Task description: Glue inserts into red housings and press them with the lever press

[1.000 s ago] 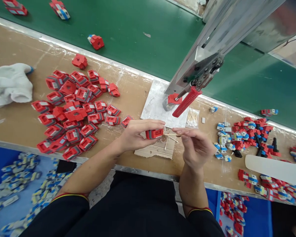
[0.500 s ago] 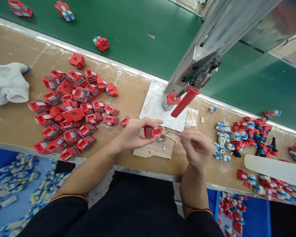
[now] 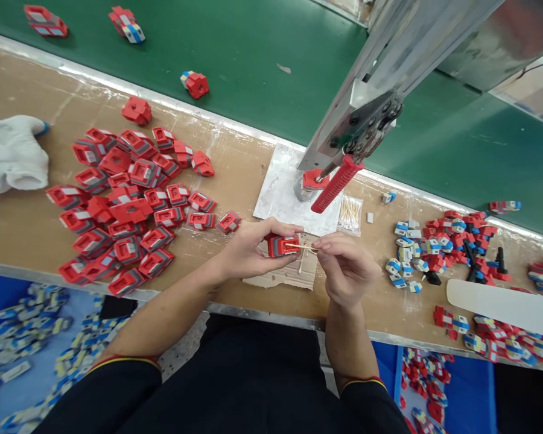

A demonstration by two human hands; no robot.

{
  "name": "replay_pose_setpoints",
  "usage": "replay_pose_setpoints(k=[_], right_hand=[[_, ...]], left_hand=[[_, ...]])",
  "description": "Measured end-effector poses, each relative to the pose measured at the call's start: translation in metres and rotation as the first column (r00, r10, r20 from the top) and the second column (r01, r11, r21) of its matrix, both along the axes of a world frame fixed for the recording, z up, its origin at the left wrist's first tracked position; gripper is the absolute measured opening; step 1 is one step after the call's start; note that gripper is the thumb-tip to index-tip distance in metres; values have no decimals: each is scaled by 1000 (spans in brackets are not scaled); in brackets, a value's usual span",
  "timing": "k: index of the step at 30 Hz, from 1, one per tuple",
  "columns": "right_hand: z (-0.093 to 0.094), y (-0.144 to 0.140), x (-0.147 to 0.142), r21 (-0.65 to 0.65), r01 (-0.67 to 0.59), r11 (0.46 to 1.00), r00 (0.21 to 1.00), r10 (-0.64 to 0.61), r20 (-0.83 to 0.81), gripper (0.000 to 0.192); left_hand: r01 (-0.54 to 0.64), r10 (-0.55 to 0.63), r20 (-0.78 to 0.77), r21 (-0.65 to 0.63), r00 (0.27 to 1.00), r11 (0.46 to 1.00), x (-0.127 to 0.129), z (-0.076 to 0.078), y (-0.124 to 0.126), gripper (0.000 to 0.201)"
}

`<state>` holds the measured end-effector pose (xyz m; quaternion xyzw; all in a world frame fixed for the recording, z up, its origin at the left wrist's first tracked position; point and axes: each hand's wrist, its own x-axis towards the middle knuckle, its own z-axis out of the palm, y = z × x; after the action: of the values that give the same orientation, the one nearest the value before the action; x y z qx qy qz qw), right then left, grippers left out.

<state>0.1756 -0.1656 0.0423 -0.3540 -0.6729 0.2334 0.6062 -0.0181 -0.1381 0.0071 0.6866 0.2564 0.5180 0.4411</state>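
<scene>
Hands: left hand (image 3: 248, 248) holds one red part (image 3: 280, 245) (right hand (image 3: 344, 265) one stick (image 3: 303, 246))

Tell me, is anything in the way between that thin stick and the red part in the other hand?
Nothing visible. The right hand pinches the stick, whose tip already reaches the red part gripped in the left hand, above the cardboard scrap.
</scene>
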Motion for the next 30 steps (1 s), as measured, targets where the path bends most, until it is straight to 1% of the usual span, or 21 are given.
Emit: replay_pose_setpoints(k=[6,11,14,17,18,19,20,22,23,24,25,26,27,28,29,30], right_hand=[[0,0,0,11,40,999,999,-41,27,19],[-1,-1,5,47,94,994,991,-98,88,26],[2,-3,13,43,114,993,989,-117,88,26],[7,-5,28,52,109,993,991,-113,68,22],[8,-6,33,43,87,995,989,-91,114,22],[8,-7,38,22,53,998,978,-57,201,22],[7,-9,40,-7,15,1000,948,-12,318,22],[1,-12,43,-71,-50,996,829,81,553,19],[-3,-15,45,-97,-73,993,769,118,628,17],[-7,-17,49,-121,-91,989,729,149,668,16],[-11,-20,56,-146,-91,985,714,167,680,17],[-14,-23,67,-171,-55,984,720,157,676,21],[-16,-26,83,-188,33,982,735,103,670,26],[-16,-28,102,-193,177,965,731,2,682,30],[-15,-29,124,-181,347,920,697,-125,706,32],[-14,-28,146,-150,533,833,611,-256,749,33]], left_hand=[[-4,4,2,-3,1000,1000,0,0,0,33],[4,-4,-3,-14,1000,1000,-2,1,1,34],[11,-12,-25,-22,1000,1000,-3,2,2,30],[-12,11,-39,-30,999,999,-5,3,3,28],[-23,22,-39,-33,999,999,-6,3,3,28],[-34,33,-39,-38,999,999,-7,4,4,28],[-41,39,-42,-42,998,998,-8,4,4,28],[-54,51,-59,-46,997,997,-10,5,5,28],[-64,61,-72,-44,996,997,-11,5,6,29],[-79,76,-84,-40,994,996,-11,5,7,29],[-101,97,-91,-35,991,994,-12,4,9,29],[-125,122,-93,-33,988,992,-12,3,10,29],[-150,147,-87,-32,985,988,-12,2,12,29],[-174,171,-72,-31,983,984,-12,2,13,29],[-196,194,-51,-35,980,980,-11,1,14,30],[-212,210,-34,-47,977,976,-11,1,14,32]])
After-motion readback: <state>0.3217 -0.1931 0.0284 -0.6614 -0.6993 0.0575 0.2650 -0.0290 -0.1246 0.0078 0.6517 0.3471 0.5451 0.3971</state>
